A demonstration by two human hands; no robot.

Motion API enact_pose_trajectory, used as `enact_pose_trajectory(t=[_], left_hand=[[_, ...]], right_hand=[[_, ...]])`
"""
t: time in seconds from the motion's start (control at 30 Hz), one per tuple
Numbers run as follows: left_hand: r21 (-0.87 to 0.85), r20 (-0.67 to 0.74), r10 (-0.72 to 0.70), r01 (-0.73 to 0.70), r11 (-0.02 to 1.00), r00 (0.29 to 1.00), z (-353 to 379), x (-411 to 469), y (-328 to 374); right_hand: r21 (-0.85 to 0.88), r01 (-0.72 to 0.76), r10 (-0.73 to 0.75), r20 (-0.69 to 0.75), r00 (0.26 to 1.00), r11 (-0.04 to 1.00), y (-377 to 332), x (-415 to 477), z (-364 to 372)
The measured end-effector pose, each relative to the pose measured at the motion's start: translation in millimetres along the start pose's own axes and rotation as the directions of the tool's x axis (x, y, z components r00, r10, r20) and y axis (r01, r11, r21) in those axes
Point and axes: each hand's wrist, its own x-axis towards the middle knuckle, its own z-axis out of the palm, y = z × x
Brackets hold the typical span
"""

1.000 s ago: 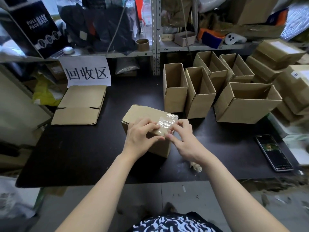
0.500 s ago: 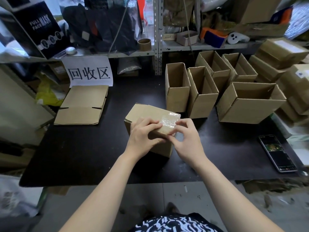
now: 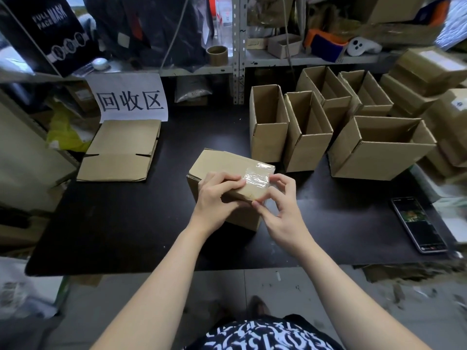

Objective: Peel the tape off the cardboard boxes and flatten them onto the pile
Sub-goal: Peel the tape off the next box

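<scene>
Tape (image 3: 255, 176), clear and wrinkled, lies across the right end of the box (image 3: 222, 162) top and wraps over its edges. The box stands closed in the middle of the black table (image 3: 113, 223), slightly turned, with one corner pointing near.

The left hand (image 3: 214, 198) grips the box from the near side, its fingers curled over the top face just left of the tape. The right hand (image 3: 283, 208) has its fingers bent in a pinch at the tape: the index fingertip touches the tape's right edge and the thumb presses against the near corner below it. Whether any tape has lifted from the cardboard cannot be told.

On the far left of the table lies the pile (image 3: 121, 150) of flattened cardboard, just in front of a white sign (image 3: 132, 99) with black characters. To the far right stand five open boxes (image 3: 307, 137), close together, tops open upward. A phone (image 3: 418, 224) lies flat near the right edge of the table, screen up, well apart from the hands.
</scene>
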Motion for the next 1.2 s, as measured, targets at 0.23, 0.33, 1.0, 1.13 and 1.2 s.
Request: enact_pose_trajectory(t=[0.23, 0.33, 1.0, 1.13, 1.2], left_hand=[[0.0, 0.069, -0.011, 0.011, 1.0, 0.998, -1, 12, 0], [0.017, 0.058, -0.006, 0.005, 1.0, 0.998, -1, 7, 4], [0.372, 0.025, 0.028, -0.035, 0.928, 0.999, -3, -3, 20], [0.429, 0.111, 0.008, -0.055, 0.902, 0.994, -10, 3, 21], [0.442, 0.121, 0.021, -0.073, 0.894, 0.992, -11, 2, 22]], right_hand=[[0.158, -0.085, 0.105, -0.125, 0.986, 0.984, 2, 7, -14], [0.037, -0.186, 0.189, -0.244, 0.951, 0.982, -2, 11, -17], [0.49, -0.194, 0.428, -0.426, 0.797, 0.85, 6, 26, -31], [0.453, -0.191, 0.412, -0.46, 0.787, 0.871, 7, 23, -25], [0.356, -0.193, 0.363, -0.509, 0.78, 0.914, 8, 20, -22]])
